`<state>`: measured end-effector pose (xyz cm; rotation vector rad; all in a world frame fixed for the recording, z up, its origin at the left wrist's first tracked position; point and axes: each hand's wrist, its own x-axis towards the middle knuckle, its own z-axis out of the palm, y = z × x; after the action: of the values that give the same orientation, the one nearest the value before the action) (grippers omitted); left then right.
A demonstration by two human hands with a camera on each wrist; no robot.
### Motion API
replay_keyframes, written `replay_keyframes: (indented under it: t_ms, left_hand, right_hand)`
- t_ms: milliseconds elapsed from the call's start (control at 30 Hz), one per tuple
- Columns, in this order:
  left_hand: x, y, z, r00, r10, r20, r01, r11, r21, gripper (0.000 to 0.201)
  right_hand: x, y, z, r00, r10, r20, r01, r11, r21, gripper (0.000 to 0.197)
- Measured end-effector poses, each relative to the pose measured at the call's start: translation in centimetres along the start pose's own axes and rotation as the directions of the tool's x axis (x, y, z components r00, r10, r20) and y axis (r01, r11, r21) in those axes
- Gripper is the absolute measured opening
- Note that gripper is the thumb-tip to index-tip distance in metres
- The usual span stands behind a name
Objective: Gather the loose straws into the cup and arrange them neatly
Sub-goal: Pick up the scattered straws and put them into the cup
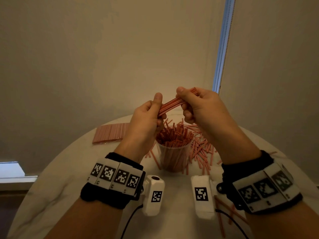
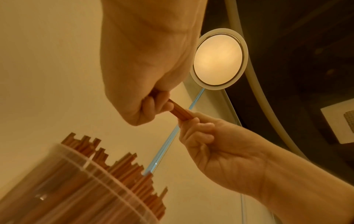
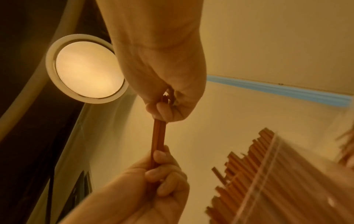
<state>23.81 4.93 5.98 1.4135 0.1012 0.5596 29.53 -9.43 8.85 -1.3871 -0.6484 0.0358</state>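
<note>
Nearest the person, a few red-and-white striped loose straws (image 1: 224, 211) lie by the round white table's (image 1: 69, 169) near edge. At its middle stands a clear plastic cup (image 1: 172, 157) packed with upright straws, more scattered just right. Above it, the left hand (image 1: 146, 118) and right hand (image 1: 198, 107) each curl fingers round opposite ends of a small straw bundle (image 1: 170, 104). A pink packet of straws (image 1: 110, 133) lies at the far left edge.

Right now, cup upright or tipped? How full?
Upright. The cup stands on the table, mouth up, packed with straws rising past its rim.
</note>
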Motion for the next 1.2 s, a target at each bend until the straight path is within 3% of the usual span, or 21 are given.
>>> replay_keyframes:
  t_ms: [133,233,333,433,533,567,733,767,867,933,1000,1133,1200]
  left_hand:
    - [0.3,0.4,-1.6,0.999,-0.044,0.028,0.031,0.930,0.366,0.042]
    - [0.6,0.3,-3.0,0.990,-0.138,0.037,0.106,0.885,0.454,0.071]
    - [0.7,-0.7,-3.4,0.943,-0.306,0.135,0.185,0.813,0.552,0.113]
    - [0.7,-2.1,-3.2,0.863,-0.437,0.253,0.210,0.767,0.606,0.131]
    - [1.0,-2.9,-3.0,0.836,-0.466,0.290,0.219,0.768,0.602,0.124]
    - [1.0,-2.9,-2.9,0.833,-0.469,0.294,0.221,0.769,0.600,0.122]
    - [0.9,-2.8,-2.7,0.816,-0.477,0.326,0.200,0.763,0.615,0.117]
    - [0.9,-2.9,-2.7,0.819,-0.473,0.325,0.188,0.756,0.627,0.117]
    - [0.9,-3.0,-2.7,0.844,-0.460,0.277,0.196,0.745,0.637,0.113]
    - [0.9,-3.0,-2.7,0.853,-0.456,0.255,0.211,0.748,0.629,0.110]
    - [0.9,-3.1,-2.8,0.861,-0.451,0.235,0.213,0.739,0.640,0.109]
    - [1.1,-3.2,-3.0,0.879,-0.437,0.191,0.207,0.711,0.672,0.118]
    - [1.1,-3.3,-3.0,0.885,-0.430,0.177,0.200,0.694,0.691,0.125]
  right_hand:
    - [0.1,-0.4,-0.8,0.972,-0.213,-0.103,0.161,0.914,-0.372,0.033]
    - [0.4,-0.8,-2.1,0.943,-0.303,-0.137,0.166,0.786,-0.596,0.036]
    - [0.8,-0.5,-3.0,0.957,-0.279,-0.076,0.147,0.695,-0.704,0.036]
    - [1.0,0.5,-2.9,0.992,-0.121,0.031,0.101,0.627,-0.773,0.037]
    - [1.0,1.9,-2.3,0.971,0.138,0.193,0.086,0.553,-0.829,0.035]
    - [1.0,2.2,-2.2,0.960,0.169,0.221,0.093,0.554,-0.827,0.033]
    - [1.2,3.0,-1.0,0.984,-0.041,0.172,0.154,0.676,-0.720,0.011]
    - [1.1,3.3,-0.7,0.980,-0.019,0.199,0.163,0.646,-0.745,0.011]
    - [0.7,4.3,0.0,0.933,0.207,0.294,0.155,0.508,-0.848,0.029]
    - [0.5,4.1,0.3,0.914,0.262,0.309,0.125,0.543,-0.830,0.044]
    - [0.4,3.3,-0.1,0.915,0.223,0.336,0.138,0.609,-0.781,0.051]
    - [0.2,1.9,-1.6,0.836,0.346,0.426,0.203,0.527,-0.826,0.035]
    - [0.3,2.3,-1.4,0.860,0.315,0.402,0.209,0.502,-0.839,0.018]
